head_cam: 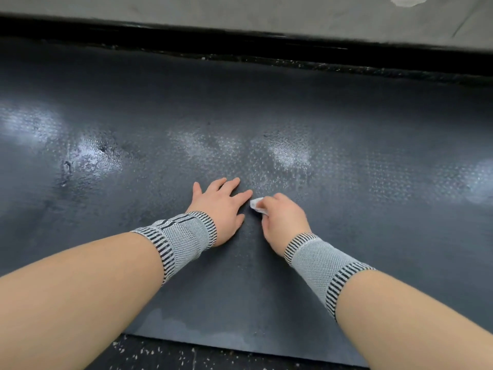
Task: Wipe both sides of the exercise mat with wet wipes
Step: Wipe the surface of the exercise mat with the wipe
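Glistening dark mat (pixel 293 108) — damp patches, dimpled texture, lying flat.

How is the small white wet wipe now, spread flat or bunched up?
Bunched up: the small white wet wipe shows only as a crumpled wad pinched in the right hand on the dark grey mat.

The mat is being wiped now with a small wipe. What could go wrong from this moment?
1. The wipe is bunched small in the right hand, so it covers little of the mat per stroke; patches may be missed.
2. Wet, shiny areas lie ahead of the hands. The left hand presses flat on the mat and might slip if it moves onto them.
3. The mat's near edge lies on the speckled floor; hard strokes could shift it.
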